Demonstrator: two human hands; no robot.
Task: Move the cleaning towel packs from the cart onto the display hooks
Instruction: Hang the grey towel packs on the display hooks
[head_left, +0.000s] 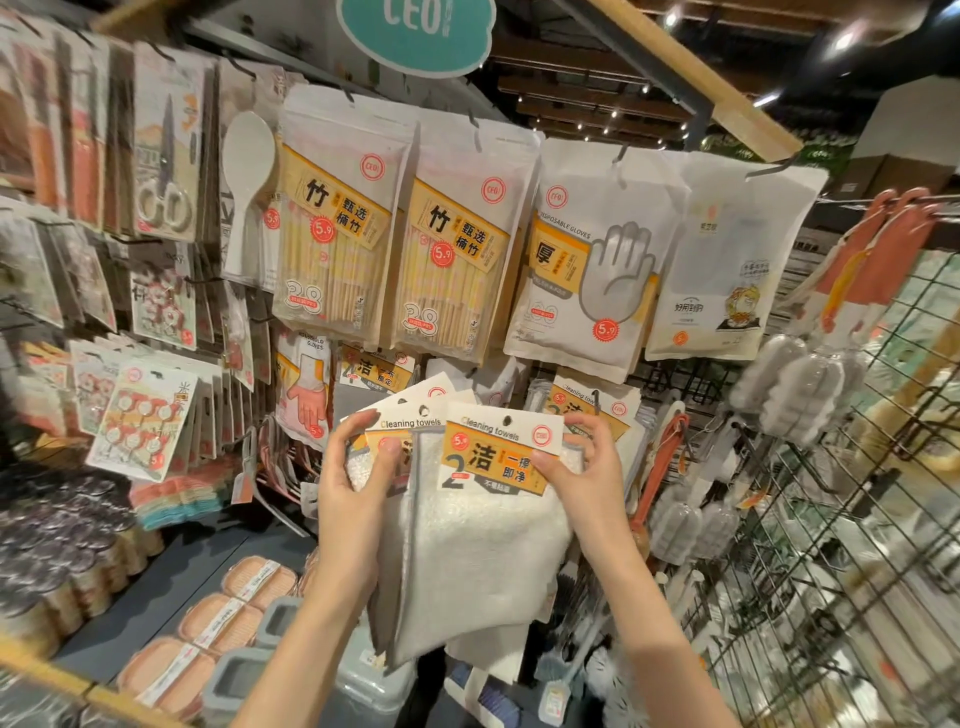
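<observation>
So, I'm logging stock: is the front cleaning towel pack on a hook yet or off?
Off. The white cleaning towel pack with the orange label is in both hands; its hang hole shows empty.

The teal oval sign (415, 31) overhead reads "CEO". The white card header of the front grey towel pack (501, 431) says "Cleaning towels", with "5.9" and a large "2". The clear bamboo chopstick pouches (337, 223) show "5.9" and "38". The white glove pouch (592, 260) reads "DISPOSABLE GLOVES", "5.9".

A shop: price-stickered packs (337, 218) hang on display hooks (621, 156).
</observation>
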